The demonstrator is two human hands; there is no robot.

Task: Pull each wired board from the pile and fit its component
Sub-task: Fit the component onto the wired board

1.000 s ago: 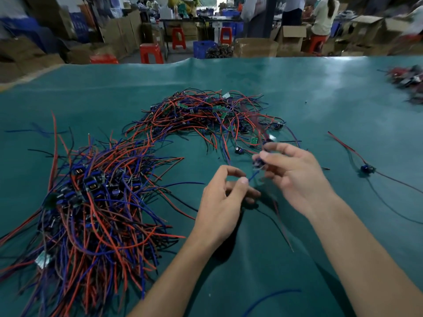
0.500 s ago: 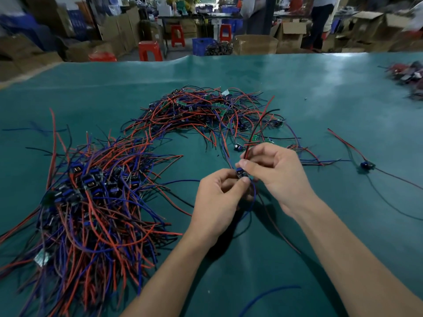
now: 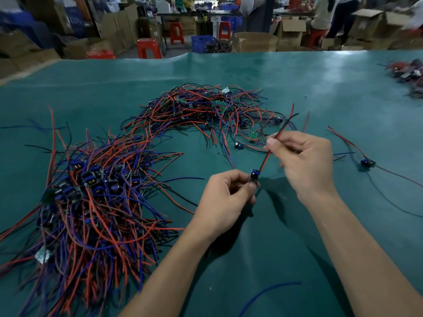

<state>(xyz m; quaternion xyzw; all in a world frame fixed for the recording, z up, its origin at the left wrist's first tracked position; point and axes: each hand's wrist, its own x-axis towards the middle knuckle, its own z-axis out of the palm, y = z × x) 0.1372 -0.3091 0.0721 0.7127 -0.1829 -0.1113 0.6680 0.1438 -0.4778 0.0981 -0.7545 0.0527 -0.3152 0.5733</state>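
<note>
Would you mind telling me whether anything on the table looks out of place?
One wired part lies alone right of the hands, apart from both piles, and a loose blue wire lies near the table's front edge. No damage is visible.

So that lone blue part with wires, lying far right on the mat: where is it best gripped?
Probably by the blue part itself, pinched from above: it is the only solid bit and lies apart on the mat. Its thin wires trail off to both sides and would just flex.

Far-right pile [image 3: 409, 75] blurred — cut by edge; left pile [image 3: 75, 213] cropped.
</note>
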